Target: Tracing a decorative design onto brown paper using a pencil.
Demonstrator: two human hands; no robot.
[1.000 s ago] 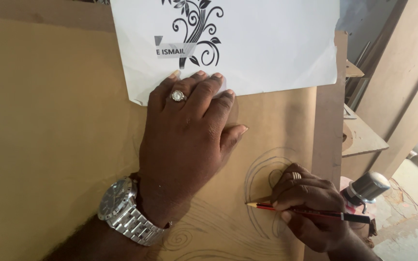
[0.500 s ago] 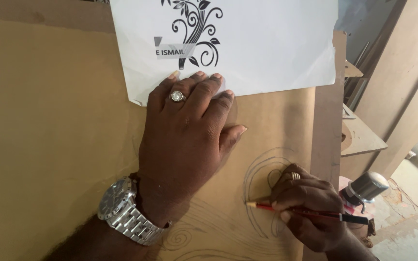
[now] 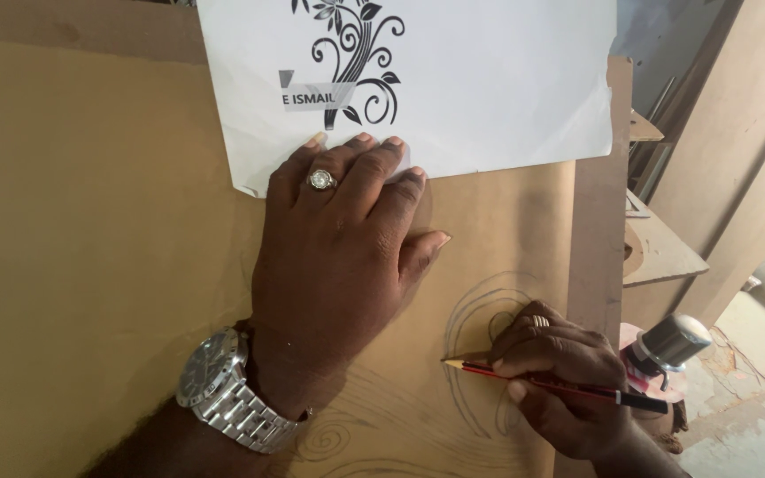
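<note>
Pressing my left hand (image 3: 338, 257) flat, fingers together, I pin the lower edge of the white paper sheet with a black floral print (image 3: 453, 80) so it cannot slide on the brown fibreboard panel (image 3: 90, 265). My right hand (image 3: 560, 372) clamps its fingers on a red-and-black pencil (image 3: 551, 382), tip on curved pencil lines (image 3: 480, 301) just left of those fingers. Beyond the right-hand fingers stand a silver-capped bottle (image 3: 670, 345) and leaning boards (image 3: 719, 133).

Sheet (image 3: 489, 97) lies on board (image 3: 90, 265) at far edge; left hand (image 3: 338, 257) rests below it, fingertips on sheet; right hand (image 3: 560, 381) with pencil (image 3: 542, 379) at right, on drawn curves (image 3: 480, 310)
</note>
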